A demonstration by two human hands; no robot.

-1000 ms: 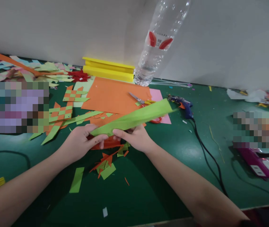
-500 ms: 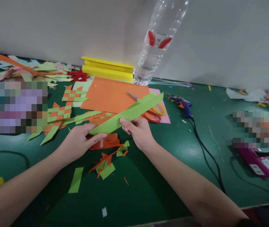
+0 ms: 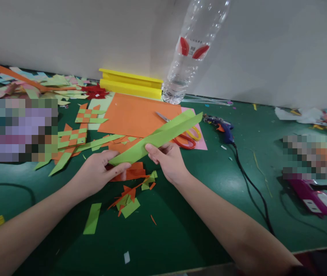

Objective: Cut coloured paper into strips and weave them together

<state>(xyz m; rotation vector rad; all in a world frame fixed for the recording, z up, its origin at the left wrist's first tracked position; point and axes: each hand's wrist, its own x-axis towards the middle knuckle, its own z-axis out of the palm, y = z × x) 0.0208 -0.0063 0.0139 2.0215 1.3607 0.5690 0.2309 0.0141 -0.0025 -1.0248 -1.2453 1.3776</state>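
Observation:
A folded strip of green paper [image 3: 159, 140] slants up to the right above the table, its two layers parted at the far end. My left hand [image 3: 102, 168] pinches its lower left end between thumb and fingers. Near its middle, the thumb and fingers of my right hand [image 3: 166, 159] close on the lower edge. Behind the strip lie scissors [image 3: 184, 140] with red and yellow handles, partly covered by it, on an orange sheet [image 3: 134, 113]. Beneath my hands are a folded orange paper piece [image 3: 136, 168] and green and orange scraps [image 3: 130, 207].
Woven green and orange paper pieces [image 3: 74, 138] lie at the left. A yellow folded piece [image 3: 130, 84] and a water bottle [image 3: 184, 69] stand by the wall. To the right are a blue glue gun [image 3: 223, 128] with its cord and a magenta power strip [image 3: 317, 197].
The green strip has shifted slightly to the right in my hands, and its far end reaches a little farther. Both hands keep nearly the same place and grip.

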